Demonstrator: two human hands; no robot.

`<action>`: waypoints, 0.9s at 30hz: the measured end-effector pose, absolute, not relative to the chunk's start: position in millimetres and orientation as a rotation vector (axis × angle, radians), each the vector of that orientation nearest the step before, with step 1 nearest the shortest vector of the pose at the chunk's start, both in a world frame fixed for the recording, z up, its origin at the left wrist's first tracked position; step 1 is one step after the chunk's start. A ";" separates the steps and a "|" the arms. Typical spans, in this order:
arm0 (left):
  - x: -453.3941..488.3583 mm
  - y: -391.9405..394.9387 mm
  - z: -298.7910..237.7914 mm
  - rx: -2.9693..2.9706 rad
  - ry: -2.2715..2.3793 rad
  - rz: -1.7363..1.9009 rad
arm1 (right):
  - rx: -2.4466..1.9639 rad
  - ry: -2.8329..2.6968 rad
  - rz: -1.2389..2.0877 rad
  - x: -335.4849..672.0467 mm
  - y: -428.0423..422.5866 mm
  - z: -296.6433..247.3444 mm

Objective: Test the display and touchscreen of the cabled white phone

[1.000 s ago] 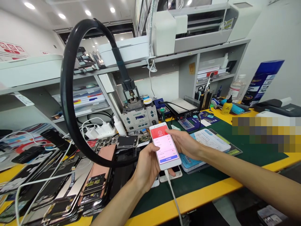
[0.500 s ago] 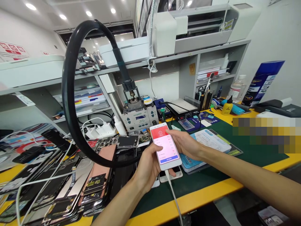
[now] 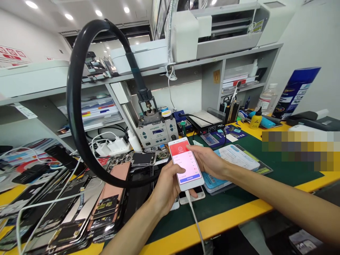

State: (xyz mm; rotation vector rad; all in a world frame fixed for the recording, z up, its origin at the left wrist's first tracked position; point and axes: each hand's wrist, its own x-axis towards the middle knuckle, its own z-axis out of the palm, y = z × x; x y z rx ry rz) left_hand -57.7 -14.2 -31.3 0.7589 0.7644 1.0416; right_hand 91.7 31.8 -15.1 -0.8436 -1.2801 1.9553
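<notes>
A white smartphone (image 3: 185, 156) is held upright and slightly tilted above the bench, its lit screen showing a red band with a sad face, a list and a blue bar. My left hand (image 3: 168, 184) is closed round its lower left side, with the thumb over the lower part of the screen. My right hand (image 3: 209, 161) grips the phone's right edge, thumb near the upper corner; its other fingers are hidden behind the phone. A white charging cable (image 3: 195, 219) is plugged into the bottom end. Beneath lies another white phone (image 3: 195, 197), partly covered.
Phone parts and screens (image 3: 106, 205) are piled on the left. A thick black hose (image 3: 73, 95) arches up from the rework station (image 3: 159, 131). Blue-and-white packets (image 3: 233, 159) lie right on the green mat (image 3: 287, 173). A yellow bottle (image 3: 255, 120) and a blue spray can (image 3: 296, 94) stand behind.
My left thumb has shifted slightly right across the screen, and the list has scrolled a little. Both hands still hold the phone; the whole view has moved slightly.
</notes>
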 end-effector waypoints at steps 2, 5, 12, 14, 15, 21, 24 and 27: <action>-58.6 -13.9 -31.5 0.731 0.735 1.043 | -0.863 -1.271 1.951 90.9 30.7 -12.5; -59.1 -14.2 -30.7 0.720 0.737 1.037 | -0.889 -1.273 1.955 90.1 29.6 -10.1; -58.4 -14.7 -29.4 0.730 0.733 1.042 | -0.876 -1.275 1.958 90.4 30.1 -11.5; -58.8 -14.9 -29.7 0.734 0.734 1.043 | -0.868 -1.285 1.967 91.2 31.7 -13.7; -59.1 -15.0 -29.9 0.735 0.736 1.042 | -0.858 -1.289 1.970 91.5 32.5 -14.9; -60.2 -15.7 -31.2 0.742 0.744 1.042 | -0.820 -1.302 1.971 92.6 34.1 -17.7; -58.8 -15.5 -29.9 0.747 0.760 1.044 | -0.835 -1.291 1.965 92.8 33.0 -16.3; -56.7 -15.7 -28.3 0.775 0.787 1.038 | -0.863 -1.269 1.958 92.9 32.3 -15.5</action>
